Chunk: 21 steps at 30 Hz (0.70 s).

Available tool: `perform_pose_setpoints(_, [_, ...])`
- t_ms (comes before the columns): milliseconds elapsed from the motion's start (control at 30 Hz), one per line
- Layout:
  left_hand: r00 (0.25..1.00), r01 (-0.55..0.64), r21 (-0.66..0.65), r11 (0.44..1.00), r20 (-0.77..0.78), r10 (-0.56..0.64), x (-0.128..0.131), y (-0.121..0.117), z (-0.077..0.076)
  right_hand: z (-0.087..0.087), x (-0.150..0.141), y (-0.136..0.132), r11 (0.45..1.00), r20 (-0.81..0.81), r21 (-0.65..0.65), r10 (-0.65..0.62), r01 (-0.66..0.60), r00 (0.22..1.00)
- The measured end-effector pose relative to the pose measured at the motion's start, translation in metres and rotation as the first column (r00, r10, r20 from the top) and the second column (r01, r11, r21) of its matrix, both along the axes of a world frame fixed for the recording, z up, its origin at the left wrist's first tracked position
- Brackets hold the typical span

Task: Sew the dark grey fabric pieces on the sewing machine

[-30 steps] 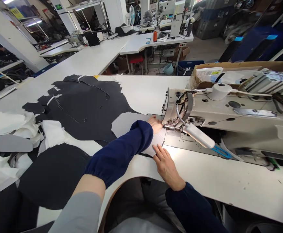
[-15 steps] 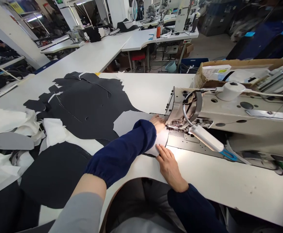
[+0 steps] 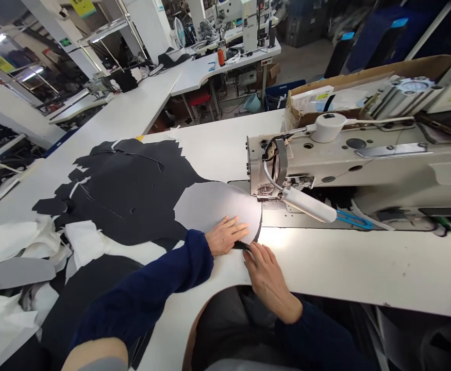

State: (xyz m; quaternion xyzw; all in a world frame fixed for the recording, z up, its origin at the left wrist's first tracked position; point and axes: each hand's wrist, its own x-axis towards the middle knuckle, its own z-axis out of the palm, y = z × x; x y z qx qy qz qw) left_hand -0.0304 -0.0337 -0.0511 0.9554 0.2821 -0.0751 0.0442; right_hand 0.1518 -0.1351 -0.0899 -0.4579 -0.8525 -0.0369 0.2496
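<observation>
A light grey fabric piece [image 3: 204, 202] with a rounded outline lies on the table, its right edge by the presser foot of the sewing machine [image 3: 318, 162]. A black fabric edge [image 3: 242, 246] shows from under it at the front. My left hand [image 3: 226, 236] rests flat on the grey piece near its front edge, fingers stretched out. Just to the right, my right hand [image 3: 268, 275] pinches the black fabric at the front corner between thumb and fingers. What lies under the grey piece is mostly hidden.
Black cut pieces [image 3: 140, 198] lie stacked left of the grey piece. White and grey scraps [image 3: 20, 247] are heaped at the far left. A lamp [image 3: 310, 204] with a blue end piece hangs by the machine head. Behind the machine stands a cardboard box [image 3: 297, 111].
My left hand has moved away from the needle area toward the front edge of the grey fabric. My right fingers have closed on the black edge. The camera view has shifted.
</observation>
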Motion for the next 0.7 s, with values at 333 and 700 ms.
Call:
perform_pose_setpoints(333, [0.992,-0.095,0.01,0.995,-0.076,0.096,0.024,0.002,0.002,-0.006,0.005,0.015,0.997,0.173,0.067,0.01,-0.022,0.985])
perform_pose_setpoints(700, [0.971,-0.236,0.068,0.969,-0.033,0.238,0.05,0.026,-0.003,-0.009,0.023,0.059,0.999,0.198,0.031,0.035,-0.042,0.98])
